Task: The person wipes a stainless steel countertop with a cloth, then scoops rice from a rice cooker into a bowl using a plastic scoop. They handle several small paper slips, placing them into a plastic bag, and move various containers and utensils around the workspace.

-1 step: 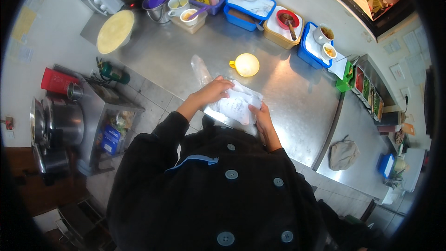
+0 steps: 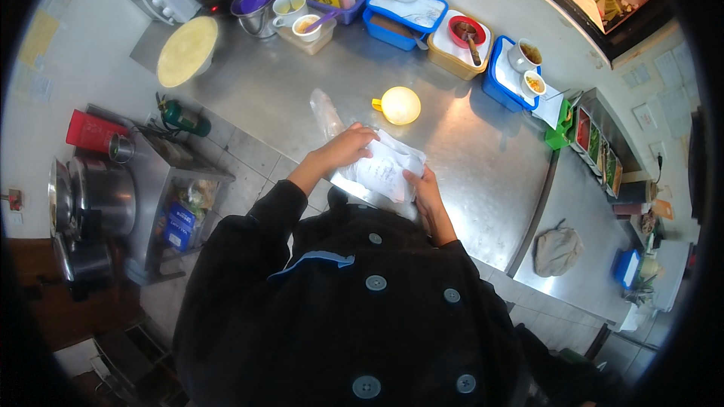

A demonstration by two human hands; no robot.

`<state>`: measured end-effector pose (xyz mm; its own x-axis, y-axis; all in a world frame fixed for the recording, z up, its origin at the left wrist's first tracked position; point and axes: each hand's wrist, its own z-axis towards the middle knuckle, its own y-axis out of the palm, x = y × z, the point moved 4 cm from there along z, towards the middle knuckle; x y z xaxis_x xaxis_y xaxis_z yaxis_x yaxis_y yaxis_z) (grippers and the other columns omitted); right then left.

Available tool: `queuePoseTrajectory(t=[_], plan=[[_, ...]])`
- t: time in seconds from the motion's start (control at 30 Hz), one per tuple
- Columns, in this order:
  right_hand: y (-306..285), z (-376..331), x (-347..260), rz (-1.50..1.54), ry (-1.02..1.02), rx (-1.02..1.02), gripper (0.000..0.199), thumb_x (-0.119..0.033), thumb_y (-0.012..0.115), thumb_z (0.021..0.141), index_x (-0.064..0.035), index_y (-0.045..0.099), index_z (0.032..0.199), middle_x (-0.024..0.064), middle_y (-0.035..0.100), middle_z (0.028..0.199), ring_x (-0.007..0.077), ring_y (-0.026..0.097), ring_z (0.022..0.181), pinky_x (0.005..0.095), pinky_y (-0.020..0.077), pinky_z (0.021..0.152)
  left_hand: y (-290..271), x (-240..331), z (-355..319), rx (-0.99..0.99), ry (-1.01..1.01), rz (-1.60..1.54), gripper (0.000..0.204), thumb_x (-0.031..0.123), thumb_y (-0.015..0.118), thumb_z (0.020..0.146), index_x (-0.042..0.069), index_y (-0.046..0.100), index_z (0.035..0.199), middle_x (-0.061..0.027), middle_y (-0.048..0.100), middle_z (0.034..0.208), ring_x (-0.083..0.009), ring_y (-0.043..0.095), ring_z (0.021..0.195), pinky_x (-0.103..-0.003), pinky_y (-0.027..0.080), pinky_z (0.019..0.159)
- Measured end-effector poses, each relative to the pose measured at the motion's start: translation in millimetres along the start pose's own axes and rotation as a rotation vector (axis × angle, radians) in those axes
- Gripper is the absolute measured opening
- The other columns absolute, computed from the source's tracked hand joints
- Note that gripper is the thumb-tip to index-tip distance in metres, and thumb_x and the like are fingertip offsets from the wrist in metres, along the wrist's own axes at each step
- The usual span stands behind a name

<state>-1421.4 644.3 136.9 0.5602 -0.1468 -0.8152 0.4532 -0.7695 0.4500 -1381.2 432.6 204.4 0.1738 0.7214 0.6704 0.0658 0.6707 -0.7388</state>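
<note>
White sheets of paper (image 2: 381,171) with handwriting on them are held between my two hands, over the near edge of the steel table. The fingers of my left hand (image 2: 347,145) are closed on their upper left edge. At the lower right edge, my right hand (image 2: 427,192) pinches the sheets with the thumb on top; its other fingers are hidden underneath. A clear plastic bag (image 2: 324,111) lies beside my left hand and partly under it. Just beyond the papers stands a yellow cup (image 2: 401,105) with its handle toward the left.
Along the back of the steel table (image 2: 302,75) are a steel pot (image 2: 255,24), lidded blue tubs (image 2: 394,29), a tan tub (image 2: 455,62) and several cups. A round pale-yellow lid (image 2: 187,51) is at the left. On the right-hand counter lies a beige cloth (image 2: 558,251).
</note>
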Motion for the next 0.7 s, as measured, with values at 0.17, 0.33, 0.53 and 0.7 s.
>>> queuePoseTrajectory(t=[0.17, 0.33, 0.53, 0.7], plan=[[-1, 0, 2, 0.005, -0.040, 0.027, 0.038, 0.001, 0.053, 0.087, 0.0028, 0.049, 0.125, 0.0105, 0.061, 0.111, 0.0198, 0.061, 0.098, 0.0319, 0.0503, 0.085, 3, 0, 0, -0.022, -0.150, -0.003, 0.020, 0.011, 0.069, 0.077, 0.002, 0.057, 0.090, -0.0144, 0.061, 0.092, -0.0313, 0.053, 0.091, -0.038, 0.044, 0.080], [1, -1, 1, -0.011, -0.042, 0.078, 0.036, 0.002, 0.052, 0.088, 0.0028, 0.050, 0.123, 0.0108, 0.061, 0.110, 0.0196, 0.062, 0.095, 0.0323, 0.0512, 0.083, -3, 7, -9, -0.100, -0.370, -0.162, 0.029, 0.015, 0.077, 0.072, 0.002, 0.057, 0.089, -0.0135, 0.061, 0.079, -0.0276, 0.060, 0.071, -0.037, 0.047, 0.068], [4, -1, 0, -0.023, -0.036, 0.090, 0.035, 0.003, 0.051, 0.087, 0.0026, 0.051, 0.122, 0.0111, 0.062, 0.109, 0.0195, 0.062, 0.094, 0.0323, 0.0514, 0.082, 18, -25, -21, -0.329, -0.390, -0.203, 0.035, 0.021, 0.078, 0.070, -0.001, 0.056, 0.087, -0.0175, 0.063, 0.088, -0.0318, 0.062, 0.079, -0.036, 0.048, 0.069], [2, 1, 3, -0.027, -0.038, 0.087, 0.035, 0.003, 0.053, 0.088, 0.0021, 0.051, 0.123, 0.0112, 0.061, 0.111, 0.0203, 0.061, 0.098, 0.0324, 0.0494, 0.087, 26, -28, -23, -0.084, -0.379, -0.232, 0.027, 0.021, 0.074, 0.075, 0.000, 0.059, 0.084, -0.0160, 0.064, 0.077, -0.0309, 0.062, 0.080, -0.039, 0.048, 0.071]])
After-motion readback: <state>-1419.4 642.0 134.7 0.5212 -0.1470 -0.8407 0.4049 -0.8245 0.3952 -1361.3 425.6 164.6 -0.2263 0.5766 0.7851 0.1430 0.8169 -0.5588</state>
